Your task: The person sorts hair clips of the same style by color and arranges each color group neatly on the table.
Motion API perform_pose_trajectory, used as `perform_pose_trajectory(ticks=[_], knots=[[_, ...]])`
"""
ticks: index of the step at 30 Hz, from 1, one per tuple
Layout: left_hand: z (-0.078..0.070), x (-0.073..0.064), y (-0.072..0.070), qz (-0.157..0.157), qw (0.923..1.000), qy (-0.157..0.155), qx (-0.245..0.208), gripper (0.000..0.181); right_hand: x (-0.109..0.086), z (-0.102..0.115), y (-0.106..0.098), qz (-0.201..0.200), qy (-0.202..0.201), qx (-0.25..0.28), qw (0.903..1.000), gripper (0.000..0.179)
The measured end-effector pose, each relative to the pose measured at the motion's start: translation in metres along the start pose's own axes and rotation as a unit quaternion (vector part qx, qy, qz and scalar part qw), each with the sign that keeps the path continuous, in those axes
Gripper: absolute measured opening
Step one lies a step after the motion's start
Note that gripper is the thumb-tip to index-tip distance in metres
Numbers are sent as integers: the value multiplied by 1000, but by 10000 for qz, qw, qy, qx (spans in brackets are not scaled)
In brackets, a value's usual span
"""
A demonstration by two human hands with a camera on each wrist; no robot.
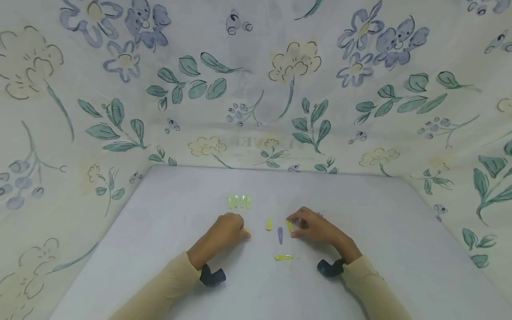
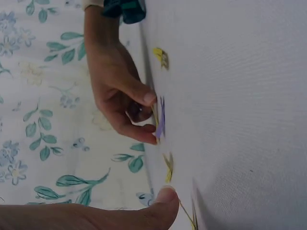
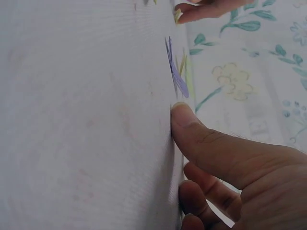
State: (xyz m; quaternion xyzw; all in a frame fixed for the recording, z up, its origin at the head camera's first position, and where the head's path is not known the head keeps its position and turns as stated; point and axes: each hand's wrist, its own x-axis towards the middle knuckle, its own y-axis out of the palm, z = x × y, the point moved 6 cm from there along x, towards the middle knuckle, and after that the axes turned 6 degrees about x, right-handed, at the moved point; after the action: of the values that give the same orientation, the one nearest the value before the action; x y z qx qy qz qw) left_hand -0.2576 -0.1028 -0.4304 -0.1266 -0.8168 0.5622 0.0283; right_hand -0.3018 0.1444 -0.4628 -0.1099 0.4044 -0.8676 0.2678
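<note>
My left hand (image 1: pixel 225 231) pinches a yellow snap hair clip (image 1: pixel 246 230) low over the table, most of it hidden by the fingers. In the left wrist view, the thumb presses one end of that clip (image 2: pixel 187 214). To the right, my right hand (image 1: pixel 318 226) holds another yellow hair clip (image 1: pixel 290 226) between thumb and fingers, as the left wrist view also shows. Between the hands lie a yellow clip (image 1: pixel 269 223) and a purple clip (image 1: pixel 280 235). Nearer to me, a yellow clip (image 1: pixel 284 257) lies sideways.
Several light green-yellow clips (image 1: pixel 243 201) stand in a neat row beyond the left hand. A small purple item (image 1: pixel 320 215) peeks out behind the right hand. The white table (image 1: pixel 192 186) ends at a flower-printed cloth (image 1: pixel 256 89) at the back and sides.
</note>
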Motion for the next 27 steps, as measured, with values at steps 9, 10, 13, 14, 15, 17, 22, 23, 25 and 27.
perform_pose_trajectory(ticks=[9, 10, 13, 14, 15, 17, 22, 23, 25, 27], knots=[[-4, -3, 6, -102, 9990, 268, 350, 34, 0, -6, 3, 1, 154, 93, 9998, 43], [-3, -2, 7, -98, 9988, 306, 364, 38, 1, -7, 3, -5, 169, 95, 9998, 43], [-2, 1, 7, -79, 9987, 352, 354, 44, 1, -7, 3, -47, 216, 97, 9997, 43], [-1, 2, 7, -81, 9988, 353, 342, 46, 1, -7, 3, -62, 207, 102, 9997, 43], [-1, 3, 7, -86, 9988, 361, 325, 47, 1, -6, 2, -79, 193, 100, 9997, 42], [2, 4, 7, -68, 9988, 368, 318, 50, 0, -6, 2, -83, 118, 122, 9998, 42], [10, 7, 10, 190, 9985, 469, 230, 52, -1, -6, 4, -34, 80, 178, 9998, 41], [11, 8, 10, 246, 9981, 520, 202, 52, -1, -6, 4, -29, 116, 198, 9997, 41], [13, 10, 10, 327, 9973, 641, 158, 52, -1, -7, 4, -45, 142, 181, 9997, 40], [14, 12, 8, 371, 9960, 796, 147, 51, 0, -8, 3, -60, 157, 195, 9997, 39]])
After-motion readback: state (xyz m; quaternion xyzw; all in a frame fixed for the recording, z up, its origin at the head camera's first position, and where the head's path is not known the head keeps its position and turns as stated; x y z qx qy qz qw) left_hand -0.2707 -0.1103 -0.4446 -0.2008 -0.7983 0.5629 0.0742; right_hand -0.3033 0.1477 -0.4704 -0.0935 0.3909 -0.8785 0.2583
